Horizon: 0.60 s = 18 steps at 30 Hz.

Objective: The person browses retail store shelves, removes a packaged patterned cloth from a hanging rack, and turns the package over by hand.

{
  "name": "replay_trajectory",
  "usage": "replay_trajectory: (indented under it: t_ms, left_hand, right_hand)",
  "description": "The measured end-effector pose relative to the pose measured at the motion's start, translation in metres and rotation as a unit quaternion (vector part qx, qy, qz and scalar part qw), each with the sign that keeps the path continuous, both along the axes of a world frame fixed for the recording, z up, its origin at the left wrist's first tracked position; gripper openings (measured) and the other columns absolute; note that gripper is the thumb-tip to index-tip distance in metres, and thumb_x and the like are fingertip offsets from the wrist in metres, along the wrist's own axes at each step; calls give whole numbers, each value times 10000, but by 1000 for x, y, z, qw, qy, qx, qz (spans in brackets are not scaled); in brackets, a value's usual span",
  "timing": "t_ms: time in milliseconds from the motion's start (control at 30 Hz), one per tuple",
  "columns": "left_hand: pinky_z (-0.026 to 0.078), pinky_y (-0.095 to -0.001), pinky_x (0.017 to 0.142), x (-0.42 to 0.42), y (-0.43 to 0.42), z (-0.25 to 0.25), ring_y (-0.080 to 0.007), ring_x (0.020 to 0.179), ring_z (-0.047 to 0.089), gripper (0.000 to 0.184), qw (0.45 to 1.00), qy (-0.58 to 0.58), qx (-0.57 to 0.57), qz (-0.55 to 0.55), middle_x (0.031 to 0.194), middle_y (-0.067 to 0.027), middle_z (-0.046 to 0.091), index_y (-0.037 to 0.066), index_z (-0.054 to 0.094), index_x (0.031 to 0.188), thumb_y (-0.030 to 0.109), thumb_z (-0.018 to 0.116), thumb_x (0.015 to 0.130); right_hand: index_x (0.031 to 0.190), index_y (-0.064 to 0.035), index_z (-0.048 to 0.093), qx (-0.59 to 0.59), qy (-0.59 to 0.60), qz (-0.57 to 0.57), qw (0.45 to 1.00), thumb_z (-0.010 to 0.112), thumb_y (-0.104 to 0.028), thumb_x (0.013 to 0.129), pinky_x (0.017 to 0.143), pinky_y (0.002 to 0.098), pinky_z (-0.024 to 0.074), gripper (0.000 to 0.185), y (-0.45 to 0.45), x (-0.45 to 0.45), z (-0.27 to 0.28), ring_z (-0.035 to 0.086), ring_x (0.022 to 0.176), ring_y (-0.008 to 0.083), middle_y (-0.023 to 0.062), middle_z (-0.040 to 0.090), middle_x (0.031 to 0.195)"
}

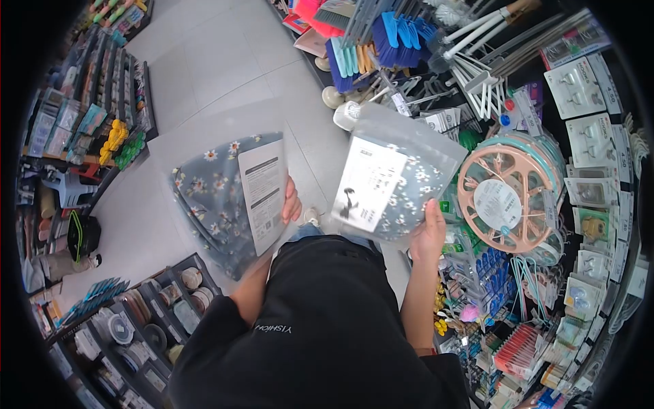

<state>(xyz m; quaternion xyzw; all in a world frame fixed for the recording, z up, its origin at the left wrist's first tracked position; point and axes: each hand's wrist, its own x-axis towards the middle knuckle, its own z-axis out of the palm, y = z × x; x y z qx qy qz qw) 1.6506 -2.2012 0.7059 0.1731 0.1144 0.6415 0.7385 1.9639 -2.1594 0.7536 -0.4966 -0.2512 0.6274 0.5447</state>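
Observation:
Two clear plastic packages of grey-blue cloth with white daisies are held up in front of the body. The left package (208, 180) has a white text label and leans against my left hand (291, 201), whose fingers curl round its right edge. My right hand (429, 228) pinches the lower right corner of the other package (415, 184), which carries a white label with a small dark picture. The two packages are apart, with floor visible between them. My left palm is hidden behind its package.
At the right, a rack holds a round pink plastic reel (504, 194), carded hooks (575, 88) and blue brushes (402, 34). Shelves of small goods (75, 102) stand at the left, and a divided shelf (150, 320) at the lower left. Pale floor tiles (204, 48) lie ahead.

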Motion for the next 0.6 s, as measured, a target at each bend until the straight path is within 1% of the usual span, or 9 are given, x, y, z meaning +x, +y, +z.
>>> replay_trajectory:
  t_ms: [33, 100, 167, 200, 233, 367, 467, 567, 600]
  left_hand:
    - [426, -318, 518, -3, 4, -3, -201, 480, 538, 525, 1000, 11, 12, -14, 536, -73, 487, 21, 461, 840, 545, 488, 840]
    - [421, -293, 512, -5, 14, -29, -158, 475, 516, 475, 997, 40, 57, -27, 539, -48, 495, 14, 497, 803, 483, 494, 877]
    - [408, -258, 506, 7, 13, -21, -101, 486, 484, 427, 961, 258, -88, 45, 563, -17, 516, 8, 545, 761, 399, 488, 921]
    - [399, -236, 503, 28, 17, 18, -65, 499, 462, 411, 855, 441, -247, 118, 586, 1, 533, 5, 576, 738, 346, 480, 947]
    - [361, -208, 488, 36, 23, 19, -24, 535, 413, 416, 862, 415, -261, 126, 618, 25, 536, 2, 605, 733, 306, 448, 970]
    - [349, -217, 488, 42, 24, -15, -41, 535, 407, 397, 839, 477, -218, 148, 599, 28, 510, -9, 574, 726, 286, 460, 966]
    - [360, -210, 519, 45, 24, -29, -41, 567, 419, 385, 849, 453, -224, 153, 635, 29, 517, -5, 574, 731, 274, 456, 968]
    - [400, -197, 548, 46, 27, -42, -28, 618, 486, 368, 791, 559, -134, 211, 728, 13, 577, 3, 608, 842, 287, 420, 980]
    - [395, -198, 556, 46, 26, -43, -29, 624, 474, 350, 828, 499, -177, 182, 726, 16, 563, 7, 591, 826, 279, 430, 976]
  right_hand:
    - [1092, -19, 553, 17, -41, -4, 999, 490, -213, 951, 878, 299, 426, 247, -1, -6, 4, 564, 948, 138, 62, 603, 1074]
    - [1002, -30, 571, 23, -75, 8, 997, 495, -217, 953, 803, 237, 397, 208, -3, -7, -5, 512, 868, 73, 10, 593, 968]
    - [918, -44, 575, 12, -84, 4, 996, 492, -208, 957, 728, 192, 361, 189, -3, -17, -4, 443, 777, 20, -39, 559, 859]
    - [937, -38, 578, 5, -76, 8, 997, 488, -208, 958, 744, 197, 368, 193, -5, -19, -6, 460, 795, 28, -30, 571, 879]
    - [957, -33, 581, -1, -69, 11, 998, 484, -208, 959, 761, 203, 376, 200, -7, -19, -8, 477, 814, 36, -20, 583, 898]
    - [1058, -10, 578, -13, -5, 27, 1000, 463, -202, 965, 842, 240, 398, 242, -13, -29, -2, 537, 911, 83, 26, 616, 1008]
    - [1133, 4, 554, -11, 16, 34, 999, 446, -196, 970, 895, 268, 397, 279, -11, -28, -12, 549, 985, 121, 60, 613, 1082]
    - [1139, 7, 545, -27, 26, 36, 999, 440, -191, 971, 883, 268, 406, 280, -9, -30, -9, 545, 988, 119, 63, 609, 1079]
    - [1147, 8, 539, -31, 22, 45, 998, 437, -196, 973, 887, 271, 408, 287, -10, -30, -10, 544, 996, 123, 66, 604, 1088]
